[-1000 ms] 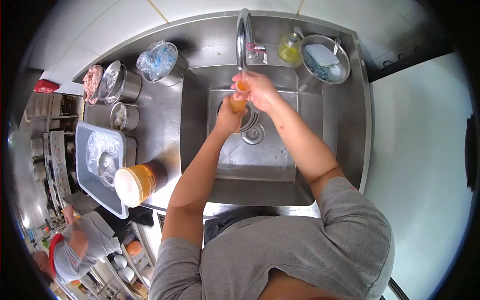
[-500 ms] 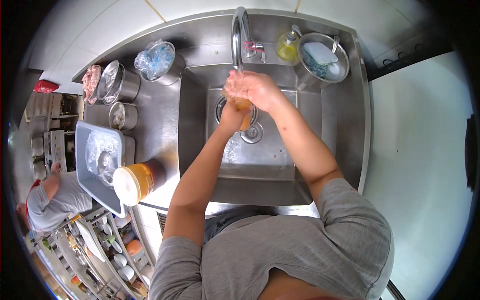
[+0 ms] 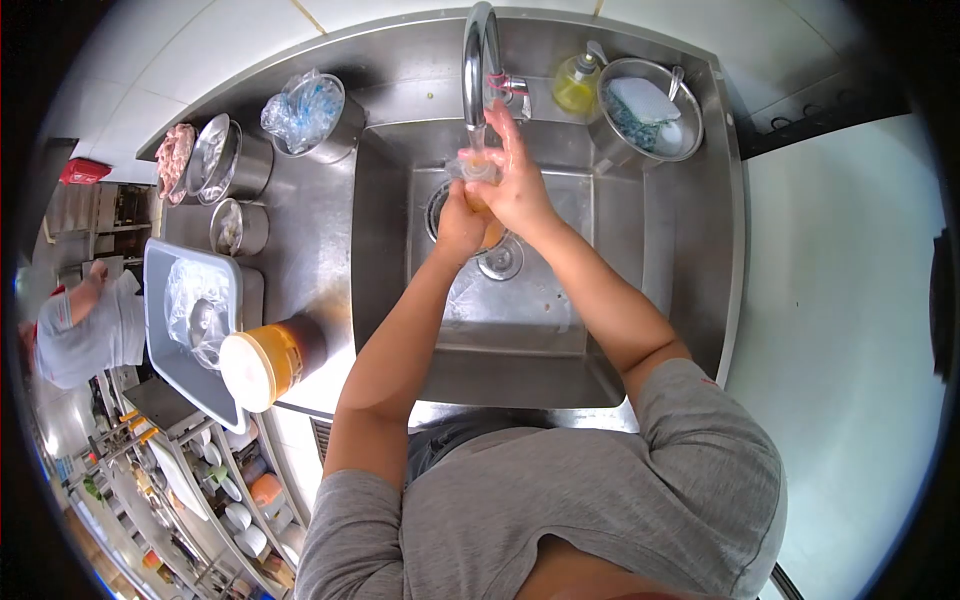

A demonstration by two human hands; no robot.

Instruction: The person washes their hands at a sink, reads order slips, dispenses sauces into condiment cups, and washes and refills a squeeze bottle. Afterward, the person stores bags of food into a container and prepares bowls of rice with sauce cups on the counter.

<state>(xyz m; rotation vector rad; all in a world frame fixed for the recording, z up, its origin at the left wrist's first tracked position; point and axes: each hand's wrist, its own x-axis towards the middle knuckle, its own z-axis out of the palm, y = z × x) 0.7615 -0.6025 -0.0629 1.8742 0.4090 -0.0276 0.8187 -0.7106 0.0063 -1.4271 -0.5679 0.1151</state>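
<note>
Both of my hands are over the sink, under the running faucet. My left hand is wrapped round an orange-tinted, see-through container, whose exact kind is partly hidden by my fingers. Water from the spout falls on its top end. My right hand is against the container's upper right side, with some fingers stretched toward the faucet. Below them, a round dark-rimmed piece shows partly in the basin beside the metal drain.
Right of the faucet stand a yellow soap bottle and a metal pot with sponges. On the left counter are several metal containers, a grey tub and a lidded tub of amber liquid. Another person is at far left.
My right hand has turned from cupping under the water to fingers stretched upward beside the container. My left hand keeps its hold. The other person has shifted up and left in view.
</note>
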